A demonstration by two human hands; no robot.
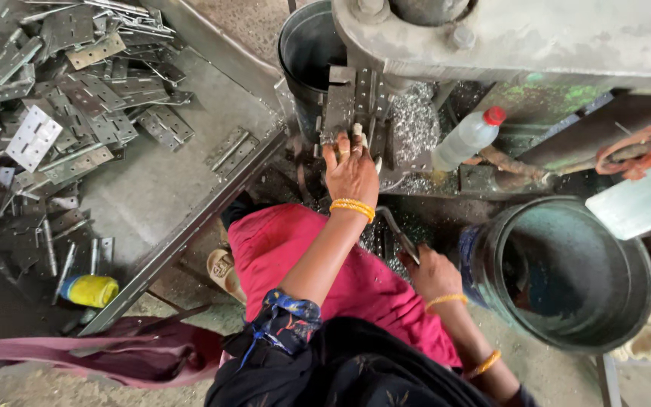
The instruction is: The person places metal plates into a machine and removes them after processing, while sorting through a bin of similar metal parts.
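Observation:
My left hand (352,172) reaches up to the jig of a grey machine (506,34) and presses a small metal hinge plate (356,98) against it, fingers closed around the piece. Yellow bangles circle that wrist. My right hand (432,273) is lower, near my pink-clad knee, and grips a slim metal lever handle (397,232) that slants up toward the machine. Silver metal shavings (414,120) lie heaped just right of the jig.
A sloping metal tray (160,188) on the left holds several loose hinges (62,113). A dark bucket (307,45) stands behind the jig, a green bucket (566,275) at right. A red-capped plastic bottle (465,139), a yellow canister (90,290) and an orange-handled tool (634,151) lie nearby.

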